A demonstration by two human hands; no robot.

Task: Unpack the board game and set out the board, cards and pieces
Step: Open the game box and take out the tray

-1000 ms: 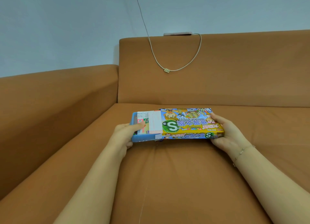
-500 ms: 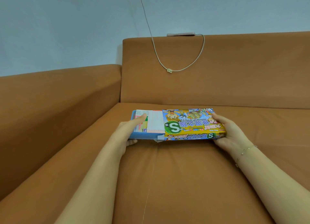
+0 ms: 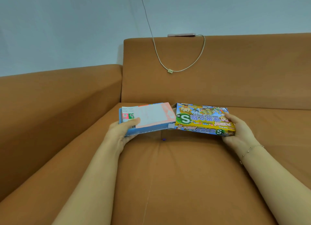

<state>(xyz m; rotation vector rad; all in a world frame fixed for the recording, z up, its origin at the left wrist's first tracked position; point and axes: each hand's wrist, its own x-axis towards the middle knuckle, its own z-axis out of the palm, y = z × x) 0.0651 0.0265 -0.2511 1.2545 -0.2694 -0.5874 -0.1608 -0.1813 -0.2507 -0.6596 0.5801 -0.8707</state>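
The board game box is in two parts above the sofa seat. My left hand (image 3: 123, 129) grips the blue inner tray (image 3: 148, 132) at its left end, thumb on top. In the tray lies a folded sheet with a pink border (image 3: 151, 115) and some cards with red and green marks (image 3: 127, 115). My right hand (image 3: 239, 130) grips the colourful outer sleeve (image 3: 202, 118) at its right end. The sleeve's open end sits just right of the tray. A tiny blue piece (image 3: 163, 139) lies on the seat below the gap.
The orange sofa seat (image 3: 168, 174) stretches toward me, with an armrest (image 3: 58, 93) at the left and a backrest (image 3: 218, 73) behind. A phone (image 3: 181, 34) lies on top of the backrest with a white cable (image 3: 168, 68) hanging from it.
The blue tray has slid left out of the sleeve until the two are nearly apart. Both parts are lifted off the seat. A small blue piece now lies on the seat.
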